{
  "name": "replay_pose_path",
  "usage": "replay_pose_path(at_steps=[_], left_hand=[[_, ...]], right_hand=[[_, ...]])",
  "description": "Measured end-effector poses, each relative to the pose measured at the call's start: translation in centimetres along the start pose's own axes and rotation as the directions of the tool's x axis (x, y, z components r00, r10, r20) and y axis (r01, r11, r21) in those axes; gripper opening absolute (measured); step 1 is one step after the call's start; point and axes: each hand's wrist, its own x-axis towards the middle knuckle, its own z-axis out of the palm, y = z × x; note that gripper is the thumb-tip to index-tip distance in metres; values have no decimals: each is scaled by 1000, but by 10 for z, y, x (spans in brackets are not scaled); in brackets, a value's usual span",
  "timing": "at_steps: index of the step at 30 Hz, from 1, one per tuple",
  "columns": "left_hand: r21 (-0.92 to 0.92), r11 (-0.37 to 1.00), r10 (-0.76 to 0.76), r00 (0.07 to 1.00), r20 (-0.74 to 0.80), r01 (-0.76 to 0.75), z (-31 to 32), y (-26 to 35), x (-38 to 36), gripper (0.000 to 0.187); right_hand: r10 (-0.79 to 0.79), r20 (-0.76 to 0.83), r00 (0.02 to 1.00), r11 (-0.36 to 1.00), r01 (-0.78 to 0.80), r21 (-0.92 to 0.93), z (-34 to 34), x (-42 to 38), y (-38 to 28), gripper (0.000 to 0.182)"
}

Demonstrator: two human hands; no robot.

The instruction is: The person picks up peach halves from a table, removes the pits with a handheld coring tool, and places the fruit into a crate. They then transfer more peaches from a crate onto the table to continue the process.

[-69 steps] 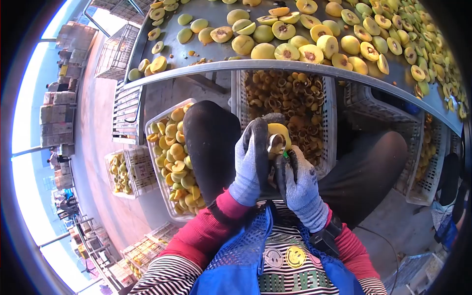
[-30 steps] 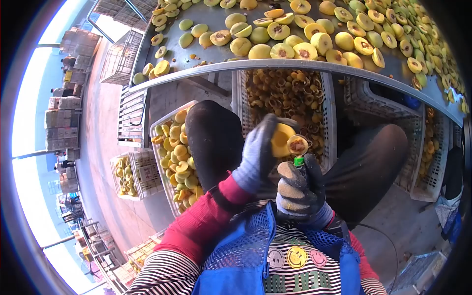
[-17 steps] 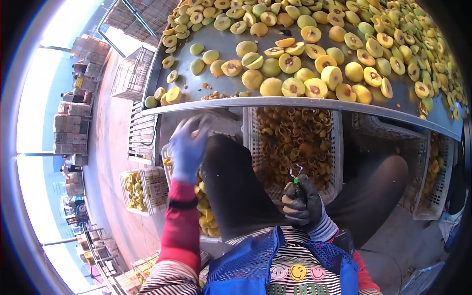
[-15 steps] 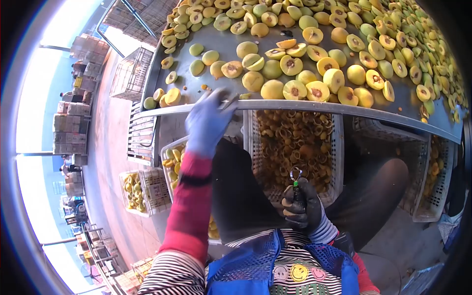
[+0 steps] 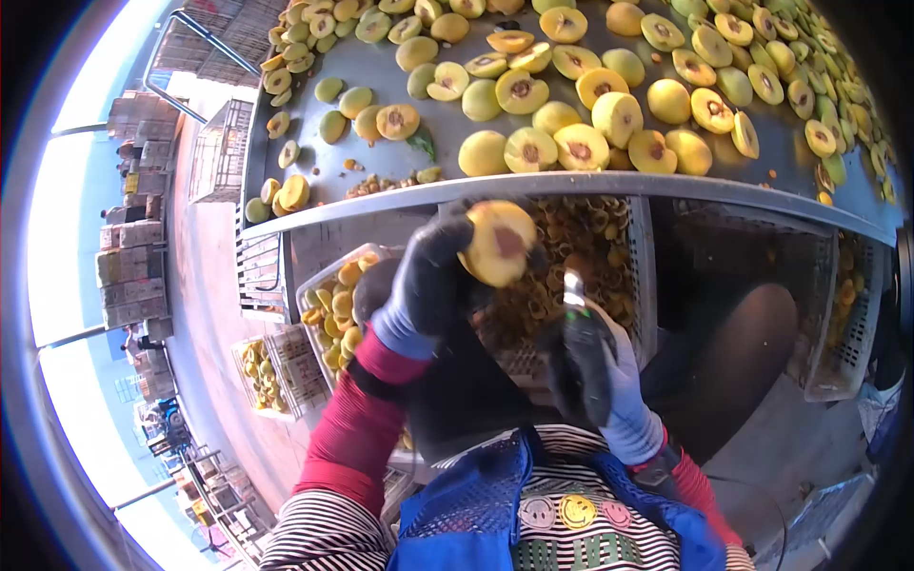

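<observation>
My left hand (image 5: 433,276), in a black and blue glove, is closed around a yellow peach half (image 5: 500,245). The cut face with its brown centre is turned toward me. It is held just in front of the table edge, above a crate. My right hand (image 5: 592,366), gloved alike, grips a pitting tool (image 5: 573,290) with a metal loop tip and a green band. The tip points up, a short way right of and below the fruit, apart from it. Most of the tool's handle is hidden by my fingers.
Many peach halves (image 5: 581,147) lie on the metal table (image 5: 314,176). Below its raised edge (image 5: 685,187) stands a crate (image 5: 645,285) of ring-shaped fruit scraps (image 5: 609,228). Crates of peach pieces (image 5: 333,314) stand at my left. My knee (image 5: 762,324) is at the right.
My left hand has come back from the table edge toward me and now holds a peach half. My right hand has raised the tool slightly and turned. The view has shifted a little.
</observation>
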Motion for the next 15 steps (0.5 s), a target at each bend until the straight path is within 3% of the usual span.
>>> replay_pose_path(at_steps=[1,2,3,4,5,7,8,9,11,15], left_hand=[[20,999,-43,999,-13,44,8,-13,-11,51],[14,999,-48,999,-8,48,15,-22,-17,51],[-22,999,-37,998,-51,36,23,-31,-24,49],[-55,998,-27,995,-95,21,31,-37,-30,48],[-84,996,-14,990,-140,2,38,-42,-34,48],[-135,990,8,972,-235,-40,45,-47,-42,48],[257,962,152,958,-243,-87,46,-48,-43,44],[374,922,181,964,-196,-97,50,-46,-45,35],[426,897,214,958,-192,-115,52,-46,-50,34],[323,921,295,931,-215,-217,50,-65,-58,36]], right_hand=[[4,-11,1000,1000,-4,-1,5,2,2,28],[-248,-6,969,933,237,-270,11,5,6,25],[-470,69,880,741,436,-510,11,7,9,23],[-601,266,754,313,528,-790,0,10,14,24],[-602,266,753,310,528,-791,-1,8,16,24],[-530,141,836,559,470,-683,-1,4,21,22],[-427,106,898,632,380,-676,-3,-1,24,21],[-428,106,897,633,382,-674,-4,-5,28,21],[-409,42,911,707,346,-617,-5,-11,34,19],[-490,75,868,650,422,-632,-3,-24,36,17]])
